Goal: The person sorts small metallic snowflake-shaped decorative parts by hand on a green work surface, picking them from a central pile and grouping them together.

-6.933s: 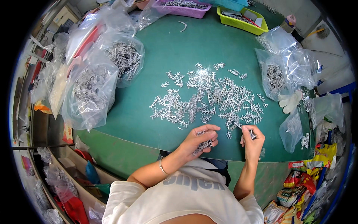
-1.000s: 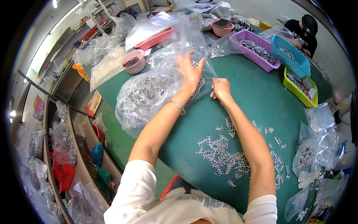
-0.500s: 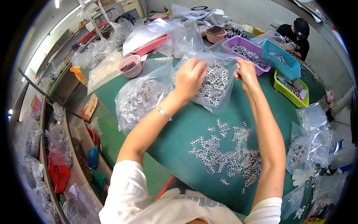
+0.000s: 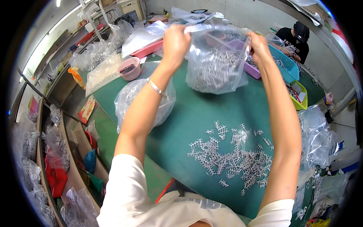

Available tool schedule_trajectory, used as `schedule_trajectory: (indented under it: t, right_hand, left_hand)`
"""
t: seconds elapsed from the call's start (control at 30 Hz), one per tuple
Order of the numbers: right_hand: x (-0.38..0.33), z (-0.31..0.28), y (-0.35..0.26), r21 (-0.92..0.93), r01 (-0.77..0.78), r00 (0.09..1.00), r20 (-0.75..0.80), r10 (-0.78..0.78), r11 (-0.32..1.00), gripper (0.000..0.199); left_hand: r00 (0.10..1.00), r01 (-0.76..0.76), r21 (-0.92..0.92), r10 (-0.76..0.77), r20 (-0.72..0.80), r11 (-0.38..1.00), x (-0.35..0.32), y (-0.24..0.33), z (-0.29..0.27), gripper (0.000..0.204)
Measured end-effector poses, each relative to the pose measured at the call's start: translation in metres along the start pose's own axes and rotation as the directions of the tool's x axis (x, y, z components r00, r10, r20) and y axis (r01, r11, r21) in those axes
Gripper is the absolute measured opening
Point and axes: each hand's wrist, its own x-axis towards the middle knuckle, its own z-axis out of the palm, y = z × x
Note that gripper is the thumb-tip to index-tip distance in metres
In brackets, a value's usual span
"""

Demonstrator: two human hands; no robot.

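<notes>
A clear plastic bag [image 4: 211,72] with many small silver metal pieces inside hangs upright between my hands over the green table [image 4: 170,113]. My left hand [image 4: 176,42] grips the bag's top edge at its left corner, fingers closed. The right corner is pinched in my right hand [image 4: 258,44]. Between them the rim is pulled taut. Another clear bag [image 4: 164,108] lies on the table behind my left forearm, which hides part of it. Loose silver branch-shaped metal pieces [image 4: 230,157] are spread in a pile on the near part of the table.
A pink bowl [image 4: 129,69] stands at the far left. Blue [image 4: 289,70] and yellow-green [image 4: 300,94] baskets line the right side, near a person in black [image 4: 297,39]. Filled plastic bags [image 4: 317,140] crowd the right edge. Shelves with bags [image 4: 56,151] stand at left.
Both hands have risen and moved farther away, lifting the bag of metal pieces by its stretched rim. Its contents have sunk toward the bottom.
</notes>
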Motion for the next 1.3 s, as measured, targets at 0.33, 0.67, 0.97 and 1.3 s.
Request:
schedule_trajectory:
  t: [0.33, 0.67, 0.97, 1.3]
  right_hand:
    - [0.024, 0.017, -0.004, -0.098, 0.174, 0.984, 0.053, -0.169, 0.98, 0.016]
    - [0.024, 0.016, 0.03, -0.231, 0.247, 0.967, 0.122, -0.224, 0.941, 0.026]
    - [-0.027, -0.037, 0.07, -0.518, 0.034, 0.996, 0.09, 0.014, 0.855, 0.031]
    - [-0.149, -0.117, 0.084, -0.342, -0.148, 0.971, 0.125, 0.201, 0.928, 0.032]
  left_hand:
    - [0.974, -0.057, -0.028, 0.049, -0.223, 0.998, 0.057, -0.015, 0.011, 0.019]
    - [0.965, -0.062, -0.18, 0.013, -0.263, 0.982, 0.052, -0.029, 0.024, 0.018]
    - [0.905, 0.088, -0.085, -0.044, 0.423, 0.992, -0.025, 0.001, -0.006, 0.028]
    - [0.765, -0.097, -0.144, 0.167, 0.622, 0.985, -0.109, 0.057, -0.023, 0.076]
